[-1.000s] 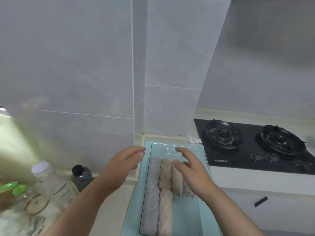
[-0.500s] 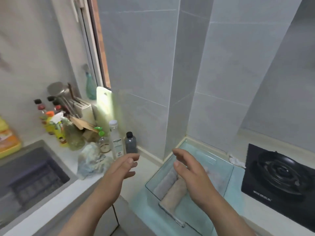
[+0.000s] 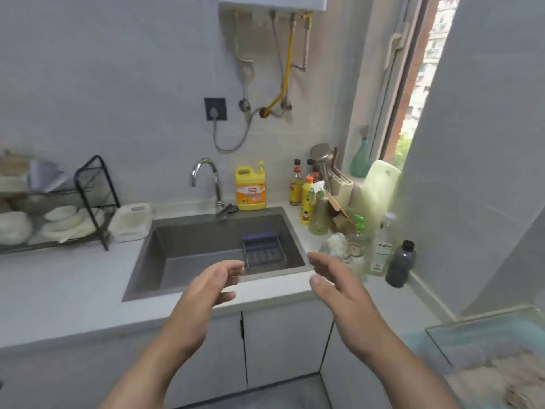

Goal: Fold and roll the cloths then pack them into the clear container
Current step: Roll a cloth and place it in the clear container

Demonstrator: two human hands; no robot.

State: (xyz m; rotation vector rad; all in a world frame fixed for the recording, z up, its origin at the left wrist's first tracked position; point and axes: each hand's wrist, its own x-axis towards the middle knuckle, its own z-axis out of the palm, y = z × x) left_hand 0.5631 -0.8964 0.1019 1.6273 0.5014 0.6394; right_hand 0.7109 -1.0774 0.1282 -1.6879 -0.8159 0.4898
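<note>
Kitchen corner, grey tiles, pale worktop (image 3: 73,290). 2 hands: left grip (image 3: 206,287) and right grip (image 3: 339,284), both raised in air over the worktop's front edge. Fingers loosely spread and apart, holding nothing, no contact btw the two.

Behind them: 1 sink (image 3: 206,231) w/ 1 blue wire basket (image 3: 264,252) at its right end, 1 tap (image 3: 206,178), 1 yellow jug (image 3: 250,187) beside the tap. 1 dark bottle (image 3: 401,264) right of the right grip. 1 dish rack (image 3: 91,196) far left.

1 clear container (image 3: 483,335) at lower right, well apart from both grips. Cloths (image 3: 507,379) lie inside it, blurred, so count can't be told.
</note>
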